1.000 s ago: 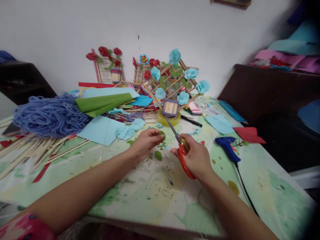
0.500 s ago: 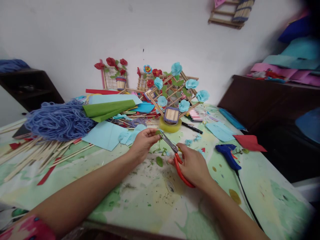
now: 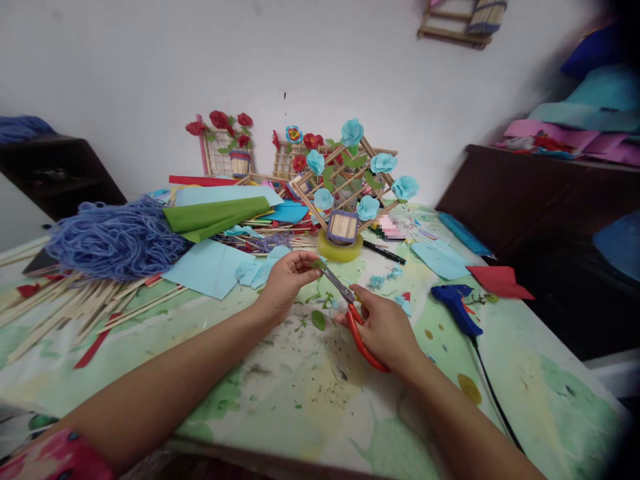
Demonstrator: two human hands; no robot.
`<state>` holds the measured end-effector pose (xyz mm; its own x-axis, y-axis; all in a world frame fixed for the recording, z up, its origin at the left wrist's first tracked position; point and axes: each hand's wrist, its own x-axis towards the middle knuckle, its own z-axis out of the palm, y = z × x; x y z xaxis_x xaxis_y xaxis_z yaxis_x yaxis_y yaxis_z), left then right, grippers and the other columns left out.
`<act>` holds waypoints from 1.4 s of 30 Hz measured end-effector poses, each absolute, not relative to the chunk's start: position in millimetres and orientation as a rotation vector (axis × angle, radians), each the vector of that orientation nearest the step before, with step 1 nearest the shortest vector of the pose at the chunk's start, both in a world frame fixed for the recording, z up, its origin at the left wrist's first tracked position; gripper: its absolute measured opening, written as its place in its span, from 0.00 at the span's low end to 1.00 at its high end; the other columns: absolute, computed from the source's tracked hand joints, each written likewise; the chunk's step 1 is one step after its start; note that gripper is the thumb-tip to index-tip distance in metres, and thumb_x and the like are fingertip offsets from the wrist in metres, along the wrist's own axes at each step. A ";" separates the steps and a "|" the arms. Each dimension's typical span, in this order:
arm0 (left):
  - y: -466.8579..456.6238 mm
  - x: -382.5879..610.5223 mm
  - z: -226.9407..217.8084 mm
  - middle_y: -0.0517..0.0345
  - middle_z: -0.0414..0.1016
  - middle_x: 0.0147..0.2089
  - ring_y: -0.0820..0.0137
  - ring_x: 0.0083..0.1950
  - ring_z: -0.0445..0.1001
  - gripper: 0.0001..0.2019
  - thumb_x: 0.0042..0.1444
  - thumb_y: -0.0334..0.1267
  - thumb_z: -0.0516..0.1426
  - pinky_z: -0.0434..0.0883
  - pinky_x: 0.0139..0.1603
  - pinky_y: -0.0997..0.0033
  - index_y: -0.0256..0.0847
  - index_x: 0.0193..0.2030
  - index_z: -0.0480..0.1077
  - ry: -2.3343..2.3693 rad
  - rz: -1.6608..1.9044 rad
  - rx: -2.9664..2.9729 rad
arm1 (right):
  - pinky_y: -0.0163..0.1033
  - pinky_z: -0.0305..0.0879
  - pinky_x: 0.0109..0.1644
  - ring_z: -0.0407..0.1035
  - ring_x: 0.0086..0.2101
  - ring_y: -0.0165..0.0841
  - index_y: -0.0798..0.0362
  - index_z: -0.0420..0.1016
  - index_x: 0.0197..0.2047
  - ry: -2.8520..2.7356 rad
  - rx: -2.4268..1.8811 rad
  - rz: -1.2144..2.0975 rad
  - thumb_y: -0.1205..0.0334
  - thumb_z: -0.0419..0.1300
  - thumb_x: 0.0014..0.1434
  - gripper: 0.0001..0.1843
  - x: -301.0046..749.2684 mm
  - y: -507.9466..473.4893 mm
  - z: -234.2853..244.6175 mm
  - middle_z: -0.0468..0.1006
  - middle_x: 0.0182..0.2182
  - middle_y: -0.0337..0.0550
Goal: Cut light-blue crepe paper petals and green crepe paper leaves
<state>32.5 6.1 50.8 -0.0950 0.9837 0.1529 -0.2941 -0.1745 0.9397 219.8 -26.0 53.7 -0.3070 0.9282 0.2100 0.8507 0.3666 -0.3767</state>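
My right hand (image 3: 385,327) is closed round the red handles of a pair of scissors (image 3: 360,340), whose blades point up and to the left. Between the fingertips of my left hand (image 3: 290,283) is a small piece of green paper (image 3: 317,264), partly hidden by the fingers. The blade tips meet that piece at my fingertips. Below the blades, a cut green paper leaf (image 3: 319,320) lies on the table among small green scraps (image 3: 327,299). Just beyond my hands, a stick lattice (image 3: 345,190) with light blue paper flowers leans above a roll of yellowish tape (image 3: 340,248).
Blue yarn (image 3: 117,240), wooden sticks (image 3: 75,307) and a folded green paper (image 3: 217,217) lie to the left. On the right rest a blue glue gun (image 3: 457,310) with its cord, red paper (image 3: 500,282) and light blue paper (image 3: 440,260). A black marker (image 3: 384,253) lies behind the scissors.
The scissor blades look closer together than before, at the green paper piece. Both hands stay in nearly the same place; the view has shifted slightly.
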 end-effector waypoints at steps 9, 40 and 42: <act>2.9 29.4 53.5 0.59 0.72 0.33 0.72 0.35 0.70 0.13 0.42 0.30 0.62 0.67 0.40 0.72 0.37 0.37 0.70 1.097 1.558 1.392 | 0.34 0.53 0.29 0.69 0.28 0.35 0.48 0.66 0.55 -2.250 -1.551 0.263 0.46 0.55 0.53 0.28 219.6 -26.9 54.1 0.78 0.30 0.43; -0.3 34.7 57.4 0.64 0.72 0.30 0.79 0.30 0.72 0.20 0.39 0.25 0.64 0.68 0.35 0.78 0.39 0.39 0.64 0.802 1.441 0.769 | 0.34 0.51 0.27 0.67 0.24 0.34 0.44 0.67 0.51 -2.236 -1.557 0.285 0.50 0.54 0.54 0.22 219.8 -27.6 52.3 0.73 0.20 0.35; 0.1 34.5 57.2 0.63 0.72 0.30 0.79 0.31 0.72 0.20 0.39 0.26 0.64 0.68 0.35 0.78 0.39 0.39 0.64 0.800 1.440 0.777 | 0.33 0.50 0.26 0.66 0.24 0.33 0.44 0.68 0.50 -2.241 -1.548 0.291 0.50 0.53 0.54 0.20 219.4 -28.0 53.3 0.72 0.19 0.35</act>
